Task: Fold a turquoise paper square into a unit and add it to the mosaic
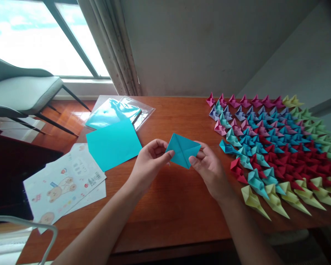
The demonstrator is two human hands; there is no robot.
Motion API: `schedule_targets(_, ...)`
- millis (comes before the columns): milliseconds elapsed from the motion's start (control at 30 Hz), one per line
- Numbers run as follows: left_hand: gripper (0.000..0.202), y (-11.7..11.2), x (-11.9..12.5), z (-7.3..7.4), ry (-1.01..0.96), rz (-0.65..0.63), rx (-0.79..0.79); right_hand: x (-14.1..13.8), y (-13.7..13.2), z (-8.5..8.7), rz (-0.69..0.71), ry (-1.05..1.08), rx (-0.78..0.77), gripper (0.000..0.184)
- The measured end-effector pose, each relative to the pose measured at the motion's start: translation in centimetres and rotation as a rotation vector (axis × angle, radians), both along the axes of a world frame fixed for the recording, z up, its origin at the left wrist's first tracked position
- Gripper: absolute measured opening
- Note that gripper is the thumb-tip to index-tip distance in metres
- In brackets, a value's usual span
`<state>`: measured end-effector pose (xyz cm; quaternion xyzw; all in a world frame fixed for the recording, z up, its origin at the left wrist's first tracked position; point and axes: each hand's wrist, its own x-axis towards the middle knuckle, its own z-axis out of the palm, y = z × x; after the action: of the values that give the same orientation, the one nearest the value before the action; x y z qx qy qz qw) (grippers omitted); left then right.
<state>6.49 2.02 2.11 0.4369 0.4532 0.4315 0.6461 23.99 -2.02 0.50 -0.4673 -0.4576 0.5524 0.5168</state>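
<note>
A small blue folded paper [183, 150] with crossing crease lines is held up over the middle of the table, its outline like a tilted square. My left hand [154, 156] pinches its left corner, thumb in front and fingers curled behind. On the opposite side, my right hand [206, 165] grips the right edge, with the thumb near the lower corner and fingers behind the paper. To the left of my left hand lies a flat turquoise paper sheet [114, 145].
Many folded paper boats [278, 147] in several colours stand in rows along the right of the wooden table [165, 221]. At the left are a plastic-wrapped paper pack [113, 112] and printed bear sheets [66, 184]. A chair [24, 88] stands beyond, near the window.
</note>
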Motion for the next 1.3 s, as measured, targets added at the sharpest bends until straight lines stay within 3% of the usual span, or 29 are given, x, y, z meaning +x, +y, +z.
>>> schedule_targets(100,0.026,-0.2,0.1,0.1,-0.011,0.001,-0.014,0.1,0.0,-0.7,-0.014,-0.129,0.022,0.025)
schedule_targets(300,0.012,-0.2,-0.2,0.4,0.091,-0.169,0.118,0.5,0.1,-1.1,-0.159,-0.463,0.192,0.012)
schedule_targets(467,0.002,-0.1,-1.0,1.1,0.456,-0.169,0.421,0.6,0.1,-0.1,-0.168,-0.704,0.436,0.011)
schedule_targets(600,0.011,-0.4,-1.4,1.4,0.635,-0.166,0.736,1.0,-0.3,0.0,-0.149,-0.847,0.643,0.019)
schedule_targets(733,0.017,-1.3,-1.7,1.0,1.002,-0.23,1.066,1.4,-1.2,0.0,-0.096,-1.013,0.759,0.027)
schedule_targets(833,0.019,-2.3,-1.9,0.6,1.172,-0.293,1.192,1.4,-2.2,-0.1,-0.062,-1.127,0.798,0.027)
schedule_targets(1067,0.028,-4.2,-2.2,-0.5,1.25,-0.401,1.226,1.1,-3.6,-1.4,0.05,-1.253,0.785,0.021)
schedule_targets(1300,0.023,-5.1,-2.6,-1.7,1.193,-0.347,1.207,1.4,-3.5,-1.2,0.135,-1.16,0.645,0.021)
